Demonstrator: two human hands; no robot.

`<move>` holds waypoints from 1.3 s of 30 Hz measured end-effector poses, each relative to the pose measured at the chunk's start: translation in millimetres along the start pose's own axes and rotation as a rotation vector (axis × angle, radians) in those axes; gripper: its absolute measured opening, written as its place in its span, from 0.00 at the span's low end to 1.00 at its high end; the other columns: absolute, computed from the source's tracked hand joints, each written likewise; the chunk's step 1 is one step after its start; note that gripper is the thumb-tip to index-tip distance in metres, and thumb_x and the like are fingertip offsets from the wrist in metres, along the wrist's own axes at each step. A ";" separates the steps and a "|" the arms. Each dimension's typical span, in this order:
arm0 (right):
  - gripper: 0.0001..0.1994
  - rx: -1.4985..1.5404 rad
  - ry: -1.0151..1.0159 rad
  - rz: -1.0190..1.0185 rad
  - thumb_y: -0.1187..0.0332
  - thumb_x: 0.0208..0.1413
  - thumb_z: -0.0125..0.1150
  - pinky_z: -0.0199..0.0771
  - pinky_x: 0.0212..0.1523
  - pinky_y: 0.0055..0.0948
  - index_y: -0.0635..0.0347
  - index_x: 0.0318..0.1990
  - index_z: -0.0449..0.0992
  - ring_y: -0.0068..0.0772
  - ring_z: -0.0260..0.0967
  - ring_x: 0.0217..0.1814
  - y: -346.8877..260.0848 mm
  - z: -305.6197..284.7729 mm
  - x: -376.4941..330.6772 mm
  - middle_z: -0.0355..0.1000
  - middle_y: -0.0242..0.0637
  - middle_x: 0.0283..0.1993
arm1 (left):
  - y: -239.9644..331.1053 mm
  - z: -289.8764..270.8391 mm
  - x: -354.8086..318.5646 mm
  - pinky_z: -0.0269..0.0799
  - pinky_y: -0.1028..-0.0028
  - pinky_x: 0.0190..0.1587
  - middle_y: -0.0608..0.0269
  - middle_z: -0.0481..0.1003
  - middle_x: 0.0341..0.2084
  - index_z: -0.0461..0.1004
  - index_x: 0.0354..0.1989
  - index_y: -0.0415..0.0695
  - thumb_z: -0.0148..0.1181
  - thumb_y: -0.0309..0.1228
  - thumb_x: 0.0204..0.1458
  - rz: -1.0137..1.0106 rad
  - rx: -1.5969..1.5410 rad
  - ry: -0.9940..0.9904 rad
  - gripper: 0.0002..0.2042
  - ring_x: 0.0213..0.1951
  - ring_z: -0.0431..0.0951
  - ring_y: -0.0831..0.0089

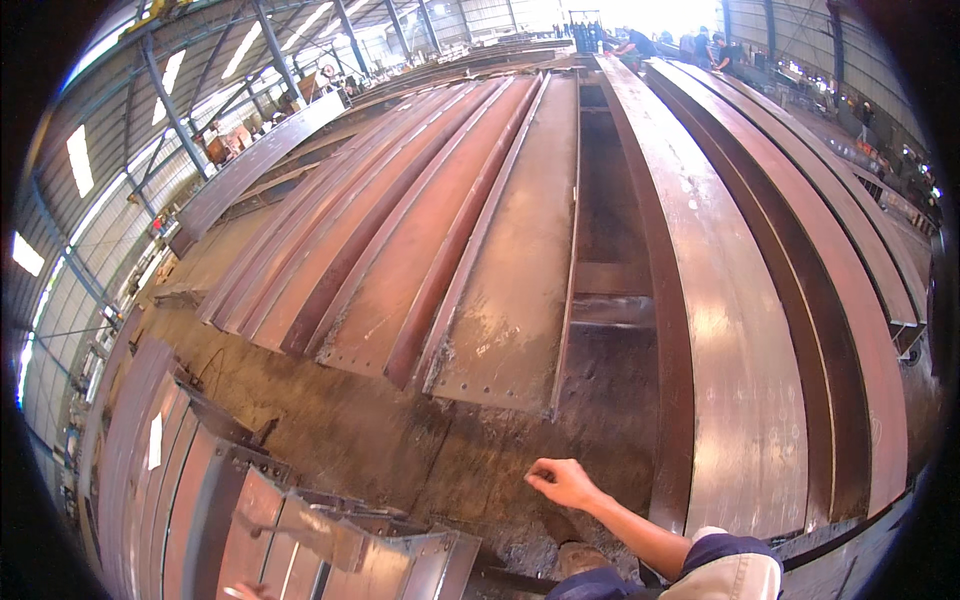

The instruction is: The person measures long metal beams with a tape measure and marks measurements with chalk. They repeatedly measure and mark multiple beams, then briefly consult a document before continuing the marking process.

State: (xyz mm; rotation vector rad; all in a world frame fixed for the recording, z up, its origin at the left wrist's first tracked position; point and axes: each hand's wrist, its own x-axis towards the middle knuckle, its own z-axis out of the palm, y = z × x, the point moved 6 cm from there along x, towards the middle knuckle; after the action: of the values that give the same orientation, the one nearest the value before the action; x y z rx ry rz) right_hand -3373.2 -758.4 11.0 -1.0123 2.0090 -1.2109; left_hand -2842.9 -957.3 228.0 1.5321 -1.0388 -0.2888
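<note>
My right hand (pixel 565 483) reaches in from the lower right on a bare forearm and hovers over a dark, rusty steel floor plate (pixel 400 450). Its fingers are loosely curled and hold nothing. Just ahead of it lie the near ends of several long rust-brown steel beams (pixel 500 290). A pale sliver at the bottom edge may be my left hand (pixel 245 592); too little shows to tell its state. My brown boot (pixel 580 558) stands on the plate below the right hand.
More long steel girders (pixel 760 300) run away on the right. Grey steel sections with bolt holes (pixel 330 540) lie at the lower left. People (pixel 640 42) stand at the hall's far end. A gap between beams (pixel 610 200) shows cross members.
</note>
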 end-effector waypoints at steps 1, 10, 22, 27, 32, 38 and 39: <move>0.12 0.007 0.046 0.031 0.61 0.60 0.67 0.81 0.43 0.39 0.59 0.43 0.83 0.42 0.84 0.42 11.4 -25.5 11.8 0.83 0.45 0.38 | 14.1 14.8 24.3 0.72 0.60 0.42 0.54 0.83 0.34 0.83 0.51 0.34 0.46 0.60 0.70 0.031 0.088 -0.012 0.35 0.35 0.79 0.62; 0.10 -0.098 0.405 0.318 0.63 0.57 0.69 0.80 0.40 0.37 0.61 0.38 0.84 0.41 0.84 0.37 97.8 -162.2 -3.8 0.82 0.46 0.32 | -16.7 139.5 132.0 0.79 0.52 0.48 0.40 0.81 0.51 0.76 0.63 0.43 0.65 0.64 0.51 0.313 0.813 -0.043 0.40 0.44 0.83 0.38; 0.09 -0.229 0.350 0.172 0.64 0.58 0.68 0.81 0.40 0.39 0.60 0.39 0.84 0.44 0.83 0.36 63.2 -170.5 40.6 0.83 0.46 0.35 | -98.9 138.2 184.6 0.74 0.53 0.58 0.43 0.78 0.57 0.73 0.64 0.36 0.57 0.56 0.61 0.129 0.978 0.014 0.35 0.55 0.79 0.44; 0.10 -0.206 0.252 0.115 0.63 0.59 0.68 0.81 0.41 0.40 0.60 0.39 0.84 0.45 0.83 0.37 36.7 -133.8 94.6 0.83 0.45 0.36 | -46.1 139.1 126.5 0.79 0.51 0.42 0.38 0.82 0.39 0.81 0.40 0.36 0.65 0.60 0.52 0.214 0.852 0.242 0.31 0.40 0.84 0.44; 0.12 -0.205 0.113 -0.006 0.61 0.59 0.68 0.81 0.41 0.41 0.61 0.41 0.83 0.48 0.83 0.38 13.9 -86.5 157.6 0.83 0.46 0.35 | -1.7 138.0 90.0 0.81 0.49 0.36 0.39 0.82 0.27 0.82 0.24 0.39 0.66 0.66 0.47 0.198 0.905 0.315 0.34 0.31 0.84 0.42; 0.15 -0.233 -0.069 -0.079 0.57 0.60 0.67 0.80 0.42 0.44 0.62 0.40 0.82 0.52 0.82 0.39 -26.6 0.3 258.8 0.82 0.49 0.35 | 7.2 139.0 90.2 0.80 0.57 0.33 0.46 0.84 0.29 0.84 0.35 0.37 0.65 0.65 0.52 0.049 1.078 0.189 0.34 0.31 0.85 0.52; 0.15 -0.229 -0.117 -0.134 0.57 0.60 0.67 0.80 0.42 0.43 0.61 0.40 0.82 0.52 0.82 0.39 -37.5 15.1 273.8 0.82 0.49 0.35 | 7.9 143.2 91.6 0.78 0.56 0.36 0.45 0.82 0.30 0.81 0.35 0.35 0.63 0.59 0.57 0.024 1.006 0.132 0.31 0.31 0.82 0.50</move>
State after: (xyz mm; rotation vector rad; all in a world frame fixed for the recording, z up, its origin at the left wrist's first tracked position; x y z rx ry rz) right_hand -3499.1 -1004.9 13.6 -1.3169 2.0471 -0.9769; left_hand -2893.3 -1119.9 230.3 2.3772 -1.1563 0.4266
